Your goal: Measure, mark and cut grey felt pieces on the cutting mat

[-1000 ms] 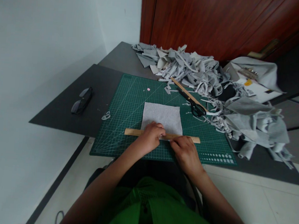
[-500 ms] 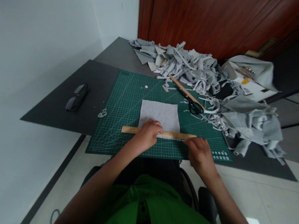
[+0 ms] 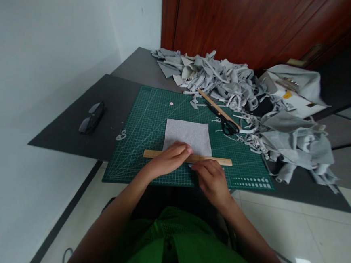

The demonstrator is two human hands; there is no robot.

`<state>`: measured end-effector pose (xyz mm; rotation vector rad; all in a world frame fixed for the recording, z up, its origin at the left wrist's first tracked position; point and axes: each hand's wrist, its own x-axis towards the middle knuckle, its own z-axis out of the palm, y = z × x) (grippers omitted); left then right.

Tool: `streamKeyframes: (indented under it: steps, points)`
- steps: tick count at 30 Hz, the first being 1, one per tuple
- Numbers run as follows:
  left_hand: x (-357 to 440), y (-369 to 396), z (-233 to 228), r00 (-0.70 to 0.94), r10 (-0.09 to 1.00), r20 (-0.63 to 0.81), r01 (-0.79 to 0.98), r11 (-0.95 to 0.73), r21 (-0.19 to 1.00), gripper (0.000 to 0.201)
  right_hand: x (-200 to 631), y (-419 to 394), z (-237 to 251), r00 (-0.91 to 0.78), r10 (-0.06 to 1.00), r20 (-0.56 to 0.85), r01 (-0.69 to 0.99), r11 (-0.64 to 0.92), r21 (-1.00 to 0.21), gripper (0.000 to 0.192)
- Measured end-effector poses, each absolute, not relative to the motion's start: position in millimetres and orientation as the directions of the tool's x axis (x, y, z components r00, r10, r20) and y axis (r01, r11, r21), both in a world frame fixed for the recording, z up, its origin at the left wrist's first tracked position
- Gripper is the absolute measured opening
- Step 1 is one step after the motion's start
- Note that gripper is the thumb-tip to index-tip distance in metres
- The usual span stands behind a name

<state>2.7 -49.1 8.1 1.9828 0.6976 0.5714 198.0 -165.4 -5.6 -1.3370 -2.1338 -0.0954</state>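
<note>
A square of light grey fabric [image 3: 188, 135] lies on the green cutting mat [image 3: 146, 117], with a wooden ruler [image 3: 226, 162] across its near edge. My left hand [image 3: 173, 157] rests over the ruler and fabric, fingers stretched out together and pressing down. Just below the ruler, my right hand [image 3: 212, 179] is closed in a pinch close to my left fingertips. Something small and thin shows at its fingertips, too indistinct to name.
Black scissors [image 3: 229, 127] and a second wooden stick [image 3: 214, 104] lie at the mat's upper right. Grey fabric scraps [image 3: 219, 76] are heaped behind. A white box [image 3: 299, 104] stands far right. Eyeglasses [image 3: 92, 117] and a small scrap [image 3: 121, 135] are on the left.
My right hand has moved left along the ruler, from its right end to beside my left hand. My left fingers now lie flatter. Ruler and fabric keep their places on the mat.
</note>
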Motion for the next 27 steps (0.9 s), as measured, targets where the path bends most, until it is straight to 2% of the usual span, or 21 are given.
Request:
streamKeyframes:
  steps: [3, 9, 18, 27]
  points:
    - [0.2, -44.5, 9.0, 0.731, 0.679, 0.065, 0.175, -0.279, 0.944, 0.050, 183.9, -157.5, -6.9, -0.340, 0.786, 0.516, 0.846, 0.495, -0.198, 0.033]
    - [0.4, -46.8, 9.4, 0.701, 0.712, -0.042, 0.199, -0.139, 0.970, 0.073, 177.0, -152.3, -12.0, -0.302, 0.813, 0.498, 0.855, 0.462, -0.235, 0.038]
    - [-1.7, -50.1, 22.2, 0.706, 0.703, -0.091, 0.202, -0.077, 0.976, 0.094, 171.7, -147.3, -7.9, -0.328, 0.791, 0.516, 0.852, 0.484, -0.200, 0.032]
    - [-1.4, -47.3, 14.7, 0.743, 0.665, -0.077, 0.149, -0.052, 0.987, 0.100, 170.5, -150.1, -3.7, -0.340, 0.800, 0.495, 0.906, 0.420, -0.055, 0.027]
